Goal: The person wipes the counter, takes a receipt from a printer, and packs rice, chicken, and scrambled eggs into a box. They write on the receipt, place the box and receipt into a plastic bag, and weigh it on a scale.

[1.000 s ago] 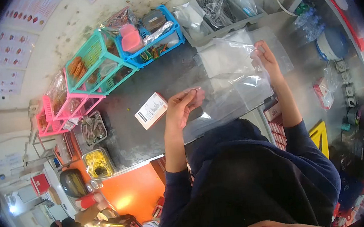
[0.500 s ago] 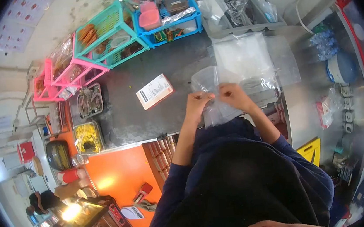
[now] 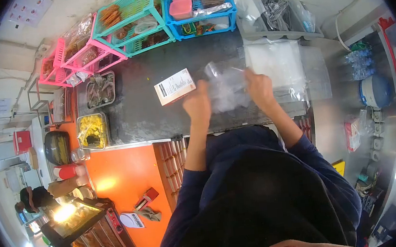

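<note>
Seemingly tugging open a blurry, clear plastic bag [image 3: 226, 90] over the dark counter [image 3: 145, 121], pinching it with left hand [image 3: 198, 103] and right hand [image 3: 260, 89]. Next, best to hold both edges gently.

Desk [image 3: 145, 123]: dark, smudged top. On it: printed box [image 3: 174, 86], mid-surface; clear bags [image 3: 274, 68], right; tray [image 3: 113, 96] of packets [image 3: 98, 89] and tub [image 3: 106, 132] of yellow pieces [image 3: 89, 126], left end; pink rack [image 3: 61, 51], green rack [image 3: 137, 8], blue rack [image 3: 204, 17] and grey bin [image 3: 284, 33] along rear edge.
</note>
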Demonstrator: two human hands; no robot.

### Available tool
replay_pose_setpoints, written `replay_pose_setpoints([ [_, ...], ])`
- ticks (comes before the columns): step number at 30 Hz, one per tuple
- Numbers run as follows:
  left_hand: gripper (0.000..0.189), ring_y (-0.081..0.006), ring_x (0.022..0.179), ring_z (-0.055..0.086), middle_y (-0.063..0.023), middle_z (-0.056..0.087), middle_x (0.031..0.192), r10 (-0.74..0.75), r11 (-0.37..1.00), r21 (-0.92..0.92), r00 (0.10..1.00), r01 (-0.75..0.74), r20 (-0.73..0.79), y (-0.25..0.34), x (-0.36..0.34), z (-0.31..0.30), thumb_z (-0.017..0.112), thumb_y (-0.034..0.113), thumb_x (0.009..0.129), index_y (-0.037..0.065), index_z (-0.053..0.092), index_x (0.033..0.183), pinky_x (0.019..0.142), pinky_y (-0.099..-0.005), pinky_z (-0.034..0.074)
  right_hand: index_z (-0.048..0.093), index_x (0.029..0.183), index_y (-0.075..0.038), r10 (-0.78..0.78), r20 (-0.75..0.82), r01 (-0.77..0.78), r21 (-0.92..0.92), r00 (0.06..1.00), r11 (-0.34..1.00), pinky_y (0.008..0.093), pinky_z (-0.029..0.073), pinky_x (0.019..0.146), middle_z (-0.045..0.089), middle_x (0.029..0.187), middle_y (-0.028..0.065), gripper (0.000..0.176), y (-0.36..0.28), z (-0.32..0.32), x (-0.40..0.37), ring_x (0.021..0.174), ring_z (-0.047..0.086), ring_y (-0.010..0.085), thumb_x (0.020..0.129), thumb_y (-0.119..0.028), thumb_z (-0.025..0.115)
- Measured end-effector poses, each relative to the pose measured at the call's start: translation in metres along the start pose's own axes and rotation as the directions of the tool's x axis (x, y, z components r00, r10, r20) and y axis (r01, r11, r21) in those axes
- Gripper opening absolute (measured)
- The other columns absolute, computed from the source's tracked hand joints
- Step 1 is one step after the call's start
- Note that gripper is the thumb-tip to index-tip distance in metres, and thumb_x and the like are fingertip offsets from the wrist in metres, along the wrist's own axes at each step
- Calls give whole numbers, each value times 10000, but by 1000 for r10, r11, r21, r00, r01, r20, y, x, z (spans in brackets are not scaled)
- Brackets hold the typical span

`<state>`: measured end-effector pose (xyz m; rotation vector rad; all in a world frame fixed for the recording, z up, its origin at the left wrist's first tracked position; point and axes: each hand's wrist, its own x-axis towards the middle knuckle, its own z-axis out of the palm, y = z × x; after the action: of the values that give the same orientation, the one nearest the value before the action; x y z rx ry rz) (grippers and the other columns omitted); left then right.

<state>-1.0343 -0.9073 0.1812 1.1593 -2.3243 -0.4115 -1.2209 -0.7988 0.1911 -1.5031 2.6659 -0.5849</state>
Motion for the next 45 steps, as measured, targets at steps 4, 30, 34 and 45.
replay_pose_setpoints([
  [4,70,-349,578,601,-161,586,640,-132,977,146,977,156,-166,-26,1,-37,597,134,858,94,556,900,506,-441,437,609,927,-87,151,-212,-108,200,966,974,425,458,517,640,723,180,116,21,-38,4,602,617,373,839,-43,547],
  [30,353,-235,889,597,-77,604,951,-236,-153,-711,674,686,700,-53,-146,-67,526,-41,725,42,558,1066,781,-368,504,487,1281,-137,-533,669,-769,637,518,52,284,484,775,594,987,61,460,6,25,-62,847,581,173,836,-36,545],
  [34,526,-244,924,603,-108,599,1023,-263,-699,-574,592,427,761,-73,-170,-74,518,25,746,91,477,1266,794,-419,530,430,1297,-128,-466,797,-922,353,385,-158,229,444,699,512,924,35,532,7,1,-62,807,524,101,807,-78,631],
  [45,820,-343,821,663,-216,502,1152,-573,818,400,640,413,512,-87,-113,21,772,275,696,179,350,1392,687,-436,550,663,1132,-171,154,675,72,-296,722,953,503,415,928,414,1269,140,330,-1,144,-8,1051,534,390,805,-216,658],
])
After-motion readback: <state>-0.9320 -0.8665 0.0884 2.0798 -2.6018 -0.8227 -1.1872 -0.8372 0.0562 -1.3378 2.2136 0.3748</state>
